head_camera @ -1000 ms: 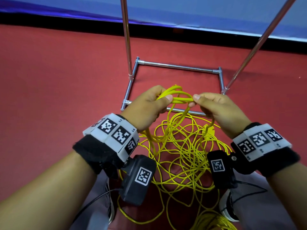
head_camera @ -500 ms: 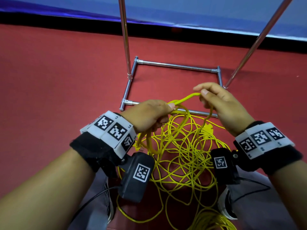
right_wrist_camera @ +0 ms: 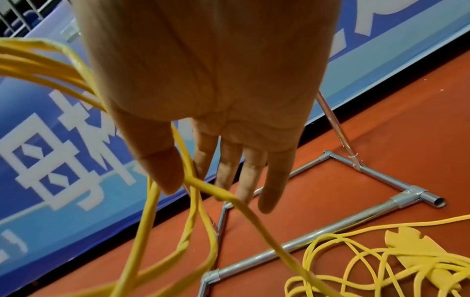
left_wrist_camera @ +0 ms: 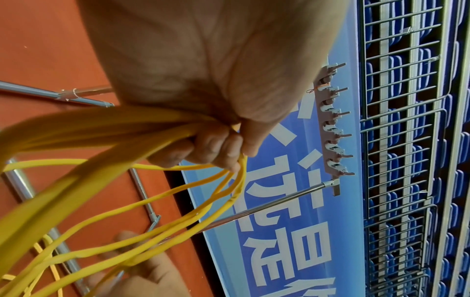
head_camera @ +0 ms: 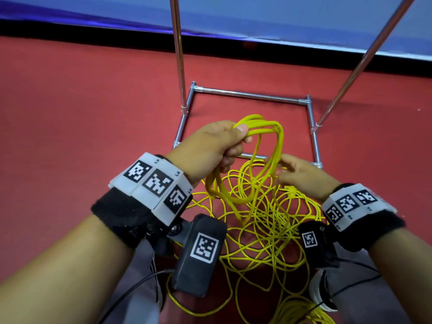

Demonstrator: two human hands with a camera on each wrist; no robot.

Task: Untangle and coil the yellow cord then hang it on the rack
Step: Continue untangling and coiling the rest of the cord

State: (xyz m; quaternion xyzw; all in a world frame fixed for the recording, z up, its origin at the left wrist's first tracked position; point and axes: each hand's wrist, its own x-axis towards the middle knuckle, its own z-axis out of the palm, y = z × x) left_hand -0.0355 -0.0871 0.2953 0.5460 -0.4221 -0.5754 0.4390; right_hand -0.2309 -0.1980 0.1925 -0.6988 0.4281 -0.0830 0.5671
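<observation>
The yellow cord (head_camera: pixel 257 232) lies in a loose tangle on the red floor between my arms. My left hand (head_camera: pixel 233 141) is raised over it, fingers curled round a bundle of several loops (left_wrist_camera: pixel 127 136) that hang down from it. To the right and lower, my right hand (head_camera: pixel 284 166) has straight fingers (right_wrist_camera: pixel 229 166) against the hanging loops. One strand (right_wrist_camera: pixel 211 191) runs between its thumb and index finger. The rack's metal base frame (head_camera: pixel 252 95) lies just beyond the hands. Its hook bar (left_wrist_camera: pixel 333 124) shows in the left wrist view.
Two slanted metal uprights (head_camera: pixel 177 54) (head_camera: pixel 364 57) rise from the frame. A blue banner (head_camera: pixel 257 17) runs along the far edge of the red floor. A flat yellow piece (right_wrist_camera: pixel 419 255) lies among the cord. My shoes (head_camera: pixel 322 298) stand under the tangle's near side.
My left hand rose with the loops. My right hand let go of the strand it pinched, dropped lower and opened against the hanging loops.
</observation>
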